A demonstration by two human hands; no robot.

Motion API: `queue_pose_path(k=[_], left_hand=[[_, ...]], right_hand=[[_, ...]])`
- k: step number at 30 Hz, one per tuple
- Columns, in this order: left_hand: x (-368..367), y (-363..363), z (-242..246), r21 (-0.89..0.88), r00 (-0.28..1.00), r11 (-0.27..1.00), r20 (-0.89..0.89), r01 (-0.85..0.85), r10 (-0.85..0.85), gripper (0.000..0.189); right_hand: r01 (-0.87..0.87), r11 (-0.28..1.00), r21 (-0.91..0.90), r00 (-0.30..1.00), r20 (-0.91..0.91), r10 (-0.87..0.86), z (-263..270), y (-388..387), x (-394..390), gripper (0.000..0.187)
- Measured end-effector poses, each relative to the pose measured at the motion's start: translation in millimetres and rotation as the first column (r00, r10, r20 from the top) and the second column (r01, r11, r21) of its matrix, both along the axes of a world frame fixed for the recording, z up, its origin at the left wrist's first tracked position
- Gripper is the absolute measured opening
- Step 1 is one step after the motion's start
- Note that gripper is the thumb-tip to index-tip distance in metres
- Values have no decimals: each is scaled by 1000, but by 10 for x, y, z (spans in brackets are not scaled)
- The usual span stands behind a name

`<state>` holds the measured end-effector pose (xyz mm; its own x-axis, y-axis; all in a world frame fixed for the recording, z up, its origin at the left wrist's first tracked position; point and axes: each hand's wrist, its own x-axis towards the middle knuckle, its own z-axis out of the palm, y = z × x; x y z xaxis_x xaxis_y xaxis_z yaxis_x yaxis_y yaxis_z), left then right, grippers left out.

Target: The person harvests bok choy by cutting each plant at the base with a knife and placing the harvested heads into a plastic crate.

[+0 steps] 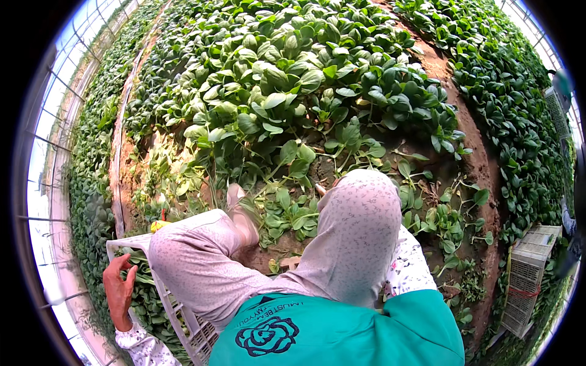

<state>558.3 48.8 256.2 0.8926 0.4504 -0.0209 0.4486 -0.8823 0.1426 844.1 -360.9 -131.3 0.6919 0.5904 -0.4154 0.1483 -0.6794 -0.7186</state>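
Note:
At the left, my left hand (119, 288) is at the outer side of a white plastic crate (183, 327). Its thumb and fingers are apart, and I see nothing between them. Leafy greens (158, 299) lie in the crate, against my left leg. My right sleeve (407, 263) passes down behind my raised right knee (361, 206), which hides my right hand. Close to that knee, a small pale brown object (320, 189) shows, too little of it to name. Between my legs, cut or loose leafy plants (293, 212) lie on the soil.
A dense bed of leafy greens (293, 59) grows ahead. Soil paths (471, 123) run along both sides. Another plastic crate (529, 283) stands at the far right, with dark, blurred shapes beside it. A yellow item (159, 225) sits by the left crate's corner. Greenhouse framing (50, 142) rises at the left.

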Motion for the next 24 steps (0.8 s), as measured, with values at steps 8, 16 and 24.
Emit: queue_pose_path(k=[8, 16, 24], left_hand=[[1585, -305, -435, -24, 936, 950, -166, 312, -312, 33], [3269, -1385, -671, 32, 630, 638, -200, 770, -750, 32], [4573, -3573, -1720, -283, -75, 19, -317, 959, -946, 29]], right_hand=[[-122, 989, 78, 990, -61, 127, -660, -124, 144, 35], [736, 565, 373, 621, -704, -344, 321, -635, 191, 35], [797, -362, 484, 292, -833, -470, 88, -1845, -197, 48]])
